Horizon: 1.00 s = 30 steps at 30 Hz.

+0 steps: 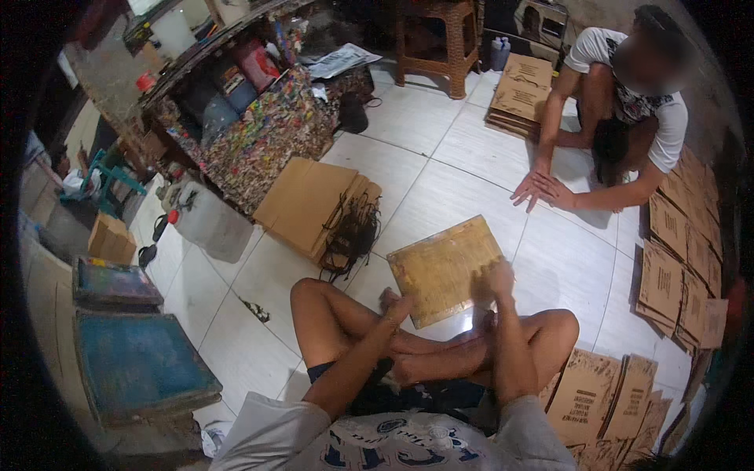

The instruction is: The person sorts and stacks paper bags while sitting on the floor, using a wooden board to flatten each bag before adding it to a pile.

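A flat, worn, yellowish-brown rectangular board point(440, 267) lies tilted across the floor tiles, just beyond my crossed legs. At its near left edge is my left hand point(397, 306), and its fingers appear closed on that edge. My right hand point(498, 279) is curled over the board's right side. Whatever it holds, if anything, is too small and shadowed to make out. Left of the board sits a stack of plain brown cardboard point(302, 200), with a bundle of dark strings point(351, 235) lying on its right end.
Across from me on the right, a person point(628, 110) crouches with both hands together. Printed cardboard pieces point(667, 267) line the right side, and more are stacked point(522, 86) at the back. Blue-faced framed screens point(145, 365) lie at left, near a translucent jerrycan point(206, 224). A brown stool point(436, 39) stands behind.
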### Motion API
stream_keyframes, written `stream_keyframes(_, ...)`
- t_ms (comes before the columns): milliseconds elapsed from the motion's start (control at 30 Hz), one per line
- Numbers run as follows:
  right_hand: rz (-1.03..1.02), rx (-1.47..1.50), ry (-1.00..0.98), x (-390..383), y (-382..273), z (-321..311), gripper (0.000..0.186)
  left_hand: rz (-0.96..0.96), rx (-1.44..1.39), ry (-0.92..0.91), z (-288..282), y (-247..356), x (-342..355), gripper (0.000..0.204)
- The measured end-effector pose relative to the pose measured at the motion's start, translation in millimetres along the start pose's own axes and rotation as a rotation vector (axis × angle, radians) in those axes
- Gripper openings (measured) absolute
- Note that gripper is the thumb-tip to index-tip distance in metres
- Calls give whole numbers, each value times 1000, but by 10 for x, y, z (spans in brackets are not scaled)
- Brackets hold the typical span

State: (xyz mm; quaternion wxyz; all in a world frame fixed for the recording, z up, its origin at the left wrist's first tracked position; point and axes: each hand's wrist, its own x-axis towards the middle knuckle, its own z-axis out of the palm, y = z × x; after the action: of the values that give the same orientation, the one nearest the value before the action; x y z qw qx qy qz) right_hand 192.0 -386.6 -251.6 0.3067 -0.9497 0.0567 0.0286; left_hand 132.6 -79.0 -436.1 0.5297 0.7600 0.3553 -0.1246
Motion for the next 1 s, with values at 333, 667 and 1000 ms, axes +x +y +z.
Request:
stream_keyframes(333,387,-102,138,-53,-157,-143,74,419,-2,-85,-237,-35,-209,55)
stream_keyframes(667,474,-157,58,-149,-8,-233,62,1415,1077,675,-2358,2547,-806,42)
stream_keyframes(1000,459,-132,58,-205,117,-106,54,939,964,362,-2540,2185,158,38)
